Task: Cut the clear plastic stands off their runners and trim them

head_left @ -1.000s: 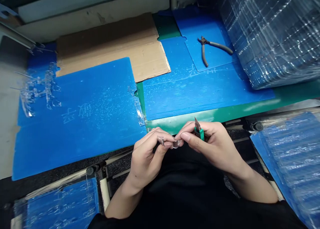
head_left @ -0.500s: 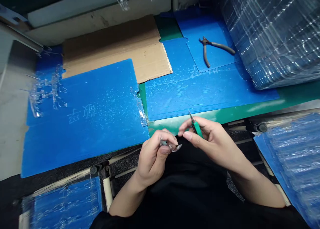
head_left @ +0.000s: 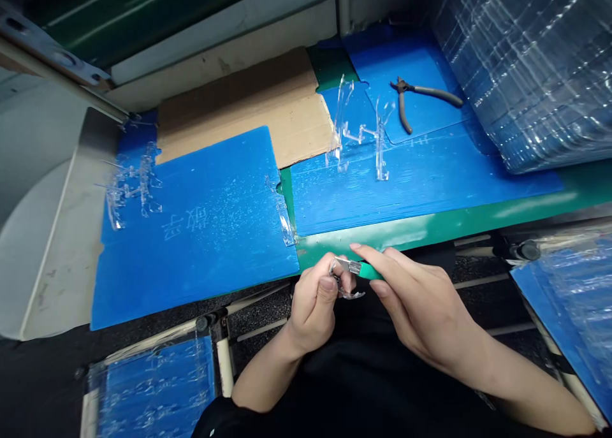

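Clear stands (head_left: 362,135) are sitting upright on a blue board (head_left: 430,192) well ahead of the hands, with side cutters (head_left: 421,97) lying just beyond them. More clear parts (head_left: 131,186) are heaped on a second blue board (head_left: 201,278) ahead and to the left of the left hand (head_left: 313,304), and a thin clear strip (head_left: 283,215) is lying along that board's edge. Cardboard (head_left: 248,116) is showing beyond the boards. A bagged stack (head_left: 526,62) is rising ahead and to the right of the right hand (head_left: 421,304), while bagged blue sheets (head_left: 153,380) are lying beside the left forearm.

The hands are working close together, just in front of the bench's (head_left: 382,231) green edge. The left fingers are pinching a small clear piece (head_left: 347,292), partly hiding it. The right hand is clamping a craft knife (head_left: 367,270), whose long axis is running nearly level across the view, with its green handle toward the right hand and its blade pointing left at the small clear piece. Whether the blade is touching the piece is hidden.
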The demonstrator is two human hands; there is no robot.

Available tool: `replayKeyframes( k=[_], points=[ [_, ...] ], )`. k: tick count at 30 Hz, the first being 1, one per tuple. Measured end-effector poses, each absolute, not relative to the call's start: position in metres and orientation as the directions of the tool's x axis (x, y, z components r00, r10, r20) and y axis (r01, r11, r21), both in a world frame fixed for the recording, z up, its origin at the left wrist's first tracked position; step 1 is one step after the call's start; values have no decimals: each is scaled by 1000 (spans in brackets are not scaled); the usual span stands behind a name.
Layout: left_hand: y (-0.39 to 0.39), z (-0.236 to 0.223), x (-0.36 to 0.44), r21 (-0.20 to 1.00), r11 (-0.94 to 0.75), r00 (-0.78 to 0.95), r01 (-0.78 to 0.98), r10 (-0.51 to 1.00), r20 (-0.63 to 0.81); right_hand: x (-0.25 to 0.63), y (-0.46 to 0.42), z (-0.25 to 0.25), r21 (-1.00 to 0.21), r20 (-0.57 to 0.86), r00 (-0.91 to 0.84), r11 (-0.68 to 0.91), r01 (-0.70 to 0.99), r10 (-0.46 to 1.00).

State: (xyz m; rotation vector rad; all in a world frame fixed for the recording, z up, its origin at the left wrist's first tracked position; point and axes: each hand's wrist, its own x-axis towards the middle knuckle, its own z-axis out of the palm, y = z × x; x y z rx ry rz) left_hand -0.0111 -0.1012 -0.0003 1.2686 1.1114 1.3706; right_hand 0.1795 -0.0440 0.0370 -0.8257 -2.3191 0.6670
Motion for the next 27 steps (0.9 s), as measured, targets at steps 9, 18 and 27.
replayKeyframes(
  k=[9, 18, 27],
  points=[
    [-103, 9, -8, 963, -271, -14, -6, 963, 271, 186, -52, 47, -639, 358, -670, 694, 332, 650],
    [-108, 7, -9, 938, -311, -16, 152, 948, 317, 196, -59, 52, -781, 240, -691, 558, 279, 681],
    [-110, 9, -9, 931, -332, -19, 149, 941, 339, 192, -67, 54, -711, 278, -640, 602, 364, 716]
  ],
)
